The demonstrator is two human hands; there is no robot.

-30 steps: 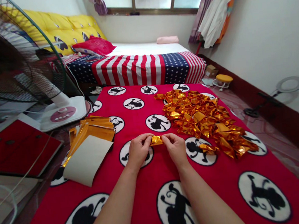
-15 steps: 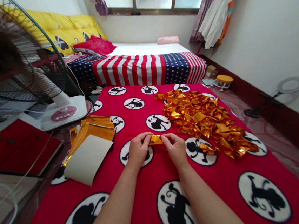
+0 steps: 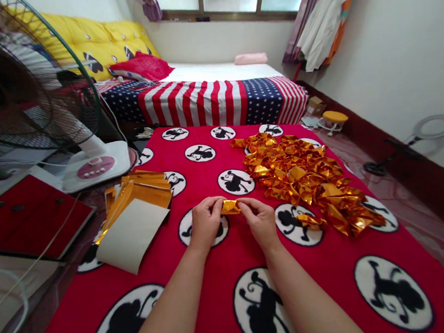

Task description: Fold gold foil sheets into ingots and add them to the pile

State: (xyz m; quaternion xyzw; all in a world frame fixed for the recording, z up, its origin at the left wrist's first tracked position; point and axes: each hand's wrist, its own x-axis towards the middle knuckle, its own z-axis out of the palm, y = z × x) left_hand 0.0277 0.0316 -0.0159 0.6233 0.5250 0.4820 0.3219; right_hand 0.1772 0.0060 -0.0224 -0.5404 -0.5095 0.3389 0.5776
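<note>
Head view: the left hand (image 3: 206, 221) pinches the left end of a gold strip (image 3: 230, 207) between thumb and fingers; the right hand (image 3: 260, 218) pinches the right end in the same way. The strip spans the gap between the two hands, roughly level, over the middle of the red cloth (image 3: 215, 303); whether its underside touches the cloth cannot be told. Both forearms extend forward, and the hands stand apart, joined only by the strip. The step in hand appears to be shaping: creases show across the middle of the strip, and both ends are under the fingertips. The next move appears to call for an even pinch at both ends, with light pressure, since thin foil is likely to crumple or tear if one side is forced. Right of the hands lies a pile (image 3: 295, 167) of folded foil, with a loose piece (image 3: 309, 221) at its near edge, just beside the right hand. Left of the hands lies a stack (image 3: 141, 189) of flat gold sheets, with a pale sheet (image 3: 132, 239) overlapping its near end. Neither hand touches the pile or the stack.
</note>
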